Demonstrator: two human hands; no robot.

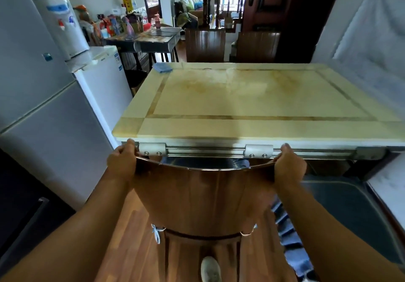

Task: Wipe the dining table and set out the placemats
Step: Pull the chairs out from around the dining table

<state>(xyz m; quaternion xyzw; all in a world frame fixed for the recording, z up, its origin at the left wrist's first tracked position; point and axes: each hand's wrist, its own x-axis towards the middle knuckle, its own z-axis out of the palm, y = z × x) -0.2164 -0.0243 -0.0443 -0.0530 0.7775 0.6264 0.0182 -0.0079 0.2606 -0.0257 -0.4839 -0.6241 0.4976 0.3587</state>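
Note:
The cream marble dining table (252,126) with brown inlay lines fills the middle of the head view. A folded blue cloth (162,68) lies on its far left corner. Against the near edge stands a wooden chair (203,194), its curved backrest just below the tabletop. My left hand (121,158) grips the backrest's left top corner. My right hand (288,163) grips its right top corner. No placemats are in view.
A white fridge (43,111) and a small freezer (103,84) with a water dispenser (65,25) line the left side. Two more wooden chairs (206,45) stand at the far edge. A cluttered side table (144,38) is behind. A dark mat (341,211) lies right.

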